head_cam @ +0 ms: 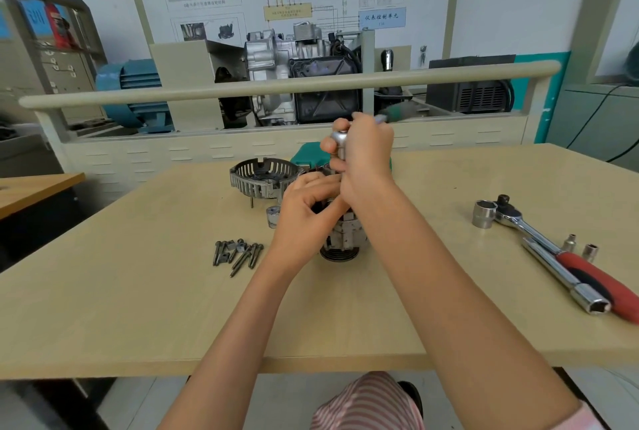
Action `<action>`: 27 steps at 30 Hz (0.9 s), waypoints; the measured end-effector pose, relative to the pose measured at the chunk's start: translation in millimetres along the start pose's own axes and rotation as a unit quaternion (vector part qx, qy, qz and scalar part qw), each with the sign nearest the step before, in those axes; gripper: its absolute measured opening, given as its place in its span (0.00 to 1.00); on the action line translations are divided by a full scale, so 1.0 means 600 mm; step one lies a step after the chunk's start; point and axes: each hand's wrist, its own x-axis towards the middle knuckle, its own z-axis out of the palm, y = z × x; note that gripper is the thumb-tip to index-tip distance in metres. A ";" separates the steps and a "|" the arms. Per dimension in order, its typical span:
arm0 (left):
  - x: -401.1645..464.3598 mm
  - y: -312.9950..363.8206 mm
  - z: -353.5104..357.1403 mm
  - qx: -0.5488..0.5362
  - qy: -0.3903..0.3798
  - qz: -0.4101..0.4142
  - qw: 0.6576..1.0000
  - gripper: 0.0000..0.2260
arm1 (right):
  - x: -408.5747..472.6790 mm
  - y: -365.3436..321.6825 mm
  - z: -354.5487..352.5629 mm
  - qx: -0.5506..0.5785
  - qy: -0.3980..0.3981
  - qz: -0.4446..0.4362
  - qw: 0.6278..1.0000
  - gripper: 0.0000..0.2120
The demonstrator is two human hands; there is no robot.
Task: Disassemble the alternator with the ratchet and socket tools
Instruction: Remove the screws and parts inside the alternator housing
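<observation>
Right hand (363, 153) gripping upright ratchet (340, 139) above alternator (342, 239), left hand (307, 208) curled round alternator

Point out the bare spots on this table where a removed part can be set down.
Bare table lies near and left of the bolts, and between the right forearm and the red-handled ratchet. It is crowded around the alternator, the removed housing, both hands and the loose sockets.

Bright, even light; faint shadows on table (138, 308); wide-angle bowing at edges; slightly soft overall.
</observation>
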 end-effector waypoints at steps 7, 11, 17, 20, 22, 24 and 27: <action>0.000 -0.010 -0.002 0.010 -0.007 0.000 1.000 0.13 | 0.016 -0.026 -0.016 -0.011 -0.173 0.176 0.969 0.10; 0.001 -0.005 -0.001 0.002 -0.004 -0.002 1.000 0.12 | 0.004 0.004 0.002 0.032 0.039 -0.016 0.999 0.09; 0.000 -0.005 0.002 0.003 0.006 -0.005 1.000 0.10 | 0.019 -0.023 -0.012 -0.022 -0.141 0.154 0.978 0.13; -0.001 -0.006 -0.001 0.009 0.001 0.011 1.000 0.13 | 0.023 -0.029 -0.020 -0.004 -0.214 0.195 0.957 0.12; 0.000 -0.003 -0.001 0.014 -0.010 0.017 1.000 0.13 | 0.017 -0.021 -0.015 0.004 -0.146 0.158 0.977 0.10; 0.001 -0.003 0.000 0.012 -0.006 0.014 1.000 0.12 | 0.009 -0.005 -0.006 0.028 -0.018 0.050 0.998 0.08; 0.001 0.000 -0.001 0.015 0.004 0.000 1.000 0.14 | 0.002 0.006 0.001 0.068 0.062 -0.038 0.995 0.10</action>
